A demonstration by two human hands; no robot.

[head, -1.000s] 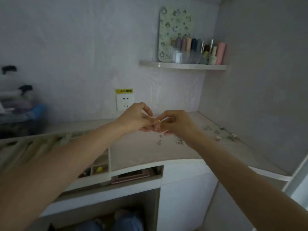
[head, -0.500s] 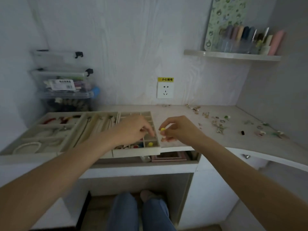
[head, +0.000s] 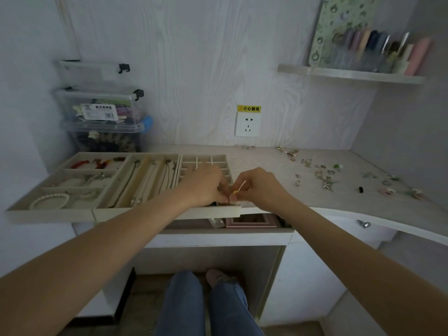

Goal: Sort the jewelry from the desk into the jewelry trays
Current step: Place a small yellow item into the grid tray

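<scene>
Jewelry tray (head: 206,161) lies under my left hand (head: 206,187), fingers curled, grip unclear; my right hand (head: 259,185) pinches a small yellow piece (head: 235,191).

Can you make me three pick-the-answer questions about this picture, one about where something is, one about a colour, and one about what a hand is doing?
1. Where is the pearl bracelet?
A. in the leftmost tray
B. on the shelf
C. on the floor

2. What colour is the bit that the right hand pinches?
A. blue
B. yellow
C. black

3. What is the left hand doing?
A. hanging by the person's side
B. lying flat on the wall
C. reaching into the grid tray, fingers curled

Answers:
1. A, the bracelet lies in the near compartment of the leftmost tray.
2. B, a small yellow piece shows at the fingertips.
3. C, the hand is over the near corner of the grid tray, fingers bent down by the right hand.
</scene>
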